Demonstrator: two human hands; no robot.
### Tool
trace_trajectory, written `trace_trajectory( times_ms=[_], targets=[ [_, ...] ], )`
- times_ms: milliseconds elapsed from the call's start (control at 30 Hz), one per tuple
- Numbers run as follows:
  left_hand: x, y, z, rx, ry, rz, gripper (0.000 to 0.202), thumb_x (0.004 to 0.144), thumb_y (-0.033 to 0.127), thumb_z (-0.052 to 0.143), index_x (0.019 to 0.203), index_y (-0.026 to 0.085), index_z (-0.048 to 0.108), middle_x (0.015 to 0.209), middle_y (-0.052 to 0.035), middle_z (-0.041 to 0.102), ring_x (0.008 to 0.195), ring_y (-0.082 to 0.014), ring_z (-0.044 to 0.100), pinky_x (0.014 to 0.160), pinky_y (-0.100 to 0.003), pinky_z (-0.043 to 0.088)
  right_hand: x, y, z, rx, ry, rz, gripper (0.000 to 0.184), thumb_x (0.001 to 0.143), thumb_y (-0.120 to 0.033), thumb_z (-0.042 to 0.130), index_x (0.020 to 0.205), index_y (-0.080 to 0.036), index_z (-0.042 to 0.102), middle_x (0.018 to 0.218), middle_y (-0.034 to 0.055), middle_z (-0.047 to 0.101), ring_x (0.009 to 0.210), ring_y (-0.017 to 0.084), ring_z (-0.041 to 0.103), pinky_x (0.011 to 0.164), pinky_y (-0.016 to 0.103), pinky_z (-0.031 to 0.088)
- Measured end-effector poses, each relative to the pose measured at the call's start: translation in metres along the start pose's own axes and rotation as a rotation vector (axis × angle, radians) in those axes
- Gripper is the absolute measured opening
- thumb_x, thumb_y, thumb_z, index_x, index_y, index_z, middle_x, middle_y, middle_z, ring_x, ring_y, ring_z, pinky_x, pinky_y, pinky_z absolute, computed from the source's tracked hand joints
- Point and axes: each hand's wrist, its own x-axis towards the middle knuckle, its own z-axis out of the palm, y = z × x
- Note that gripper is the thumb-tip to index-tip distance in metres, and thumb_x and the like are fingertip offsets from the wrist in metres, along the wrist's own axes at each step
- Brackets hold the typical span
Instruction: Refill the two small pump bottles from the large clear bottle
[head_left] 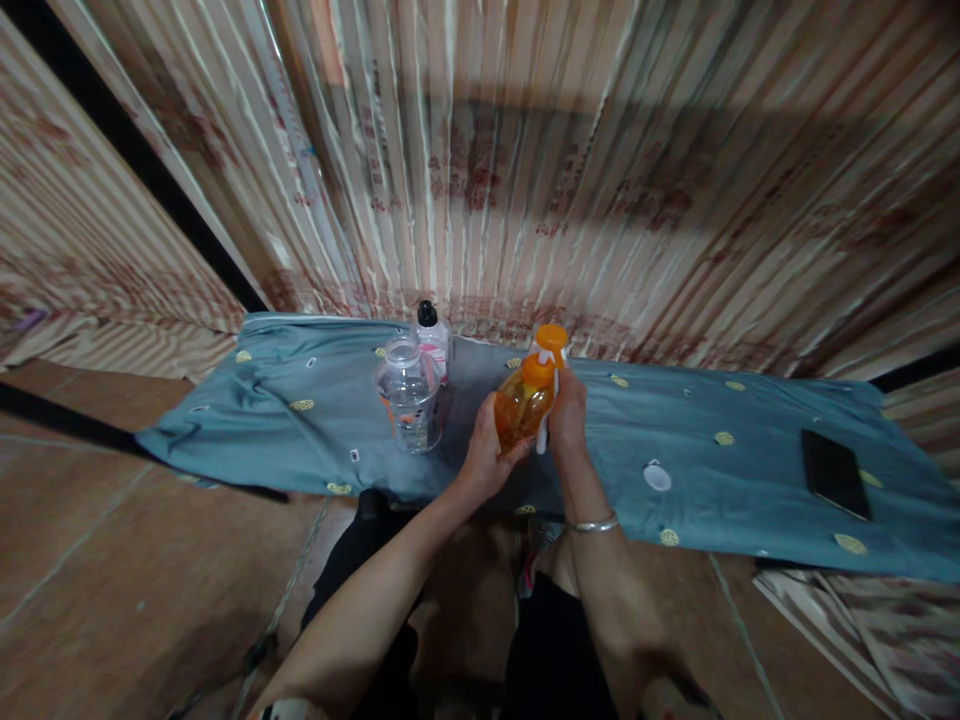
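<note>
Your view: dim light; broad shadow across the upper curtain (pixel 480 160); glint on your bracelet (pixel 596 524); soft detail; stretched edges.

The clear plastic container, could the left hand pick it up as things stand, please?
Probably not: the left hand is holding the orange bottle, though the way to the clear plastic container looks free.
</note>
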Motion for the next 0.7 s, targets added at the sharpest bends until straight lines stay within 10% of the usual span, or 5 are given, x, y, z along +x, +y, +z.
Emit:
trace_trajectory(
  times_ms=[267,500,700],
  targets=[
    [0.0,0.004,-0.004,0.008,-0.042,0.093,0.089,0.093,0.045,0.072,0.164,0.02,0.025,0.162,-0.0229,0.047,0.154,-0.0366,0.047,0.13,-0.058,0.036,-0.034,-0.013,0.012,-0.095,0.016,-0.23,0.052,0.097,-0.067,0.046,0.113,-0.023,0.069,0.112,0.0115,0.075,0.114,0.027,0.067,0.098,0.038,0.051],
    [-0.029,0.0,0.015,0.059,-0.116,0.194,0.087,0.098,0.022,0.058,0.171,0.021,0.01,0.18,-0.022,0.016,0.17,-0.0343,0.016,0.137,-0.06,0.021,0.003,0.01,-0.006,0.203,-0.047,0.13,0.058,0.083,-0.078,0.049,0.096,-0.025,0.066,0.087,0.004,0.075,0.091,0.027,0.073,0.08,0.039,0.059],
    [-0.018,0.007,-0.006,-0.053,-0.082,-0.027,0.047,0.099,0.031,0.064,0.145,0.027,0.055,0.154,-0.0143,0.055,0.149,-0.0314,0.052,0.117,-0.053,0.054,0.008,0.013,-0.017,0.294,-0.223,0.299,0.054,0.083,-0.074,0.056,0.096,-0.023,0.071,0.082,0.0081,0.078,0.092,0.033,0.077,0.08,0.047,0.063]
  ],
)
